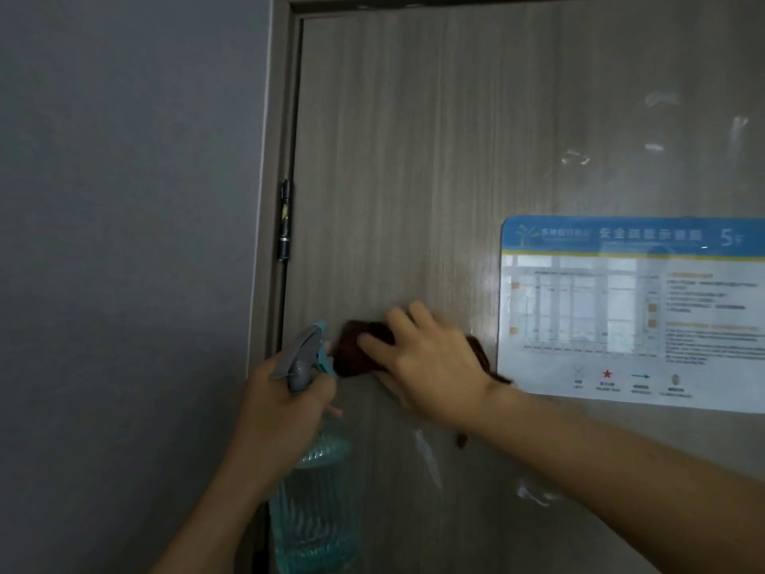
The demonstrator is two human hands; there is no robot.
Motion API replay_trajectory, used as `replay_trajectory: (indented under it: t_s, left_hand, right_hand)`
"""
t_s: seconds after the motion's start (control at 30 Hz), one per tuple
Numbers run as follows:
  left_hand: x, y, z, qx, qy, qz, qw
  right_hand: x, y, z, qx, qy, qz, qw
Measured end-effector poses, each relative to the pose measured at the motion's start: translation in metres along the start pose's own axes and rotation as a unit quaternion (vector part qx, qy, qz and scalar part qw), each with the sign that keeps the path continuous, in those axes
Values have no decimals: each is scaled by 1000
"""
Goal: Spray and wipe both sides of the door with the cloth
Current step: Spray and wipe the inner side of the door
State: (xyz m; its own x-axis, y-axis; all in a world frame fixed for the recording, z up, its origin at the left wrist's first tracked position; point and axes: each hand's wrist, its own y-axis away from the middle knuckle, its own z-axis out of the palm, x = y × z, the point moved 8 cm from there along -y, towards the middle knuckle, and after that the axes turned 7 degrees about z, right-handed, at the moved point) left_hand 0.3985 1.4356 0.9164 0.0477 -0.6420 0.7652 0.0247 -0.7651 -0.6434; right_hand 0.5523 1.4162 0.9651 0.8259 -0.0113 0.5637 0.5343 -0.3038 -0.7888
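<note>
At the far left you have the plain grey wall, running up to the door frame. A dark hinge sits in the narrow gap between the frame and the door's left edge. Just below and right of that hinge, your left hand is curled round the neck of the spray bottle, with the grey and teal trigger head standing above your fingers and the clear ribbed body hanging down past your wrist, close against the frame line.

Right beside the nozzle, nearly touching it, your right hand presses the dark brown cloth flat against the wood-grain door. Your fingers are spread and mostly straight over the cloth, thumb pointing left; the cloth sticks out past your fingertips on the left and past your wrist on the right.

Above your hands, the door face stretches bare up to the top of the frame. To the right, the cloth's trailing edge reaches the lower left corner of a laminated evacuation notice, whose right side runs out of view. Wet streaks shine on the door below your right forearm.
</note>
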Motion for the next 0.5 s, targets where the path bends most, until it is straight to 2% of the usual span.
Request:
replay_trajectory:
  t_s: [0.17, 0.23, 0.3, 0.4, 0.43, 0.5]
  left_hand:
    - [0, 0, -3, 11, 25, -1, 1000]
    - [3, 1, 0, 14, 33, -1, 999]
    - [5, 0, 2, 18, 40, 4, 999]
    - [8, 0, 6, 14, 35, 8, 999]
    - [9, 0, 7, 11, 39, 7, 999]
    - [14, 1, 10, 5, 50, 2, 999]
  right_hand:
    - [85, -72, -36, 71, 54, 200, 976]
    - [92, -81, -40, 75, 69, 235, 967]
    - [73, -65, -34, 72, 76, 195, 975]
    - [33, -14, -16, 24, 41, 57, 997]
    - [35, -4, -15, 14, 37, 44, 998]
    - [59, -6, -23, 33, 47, 80, 995]
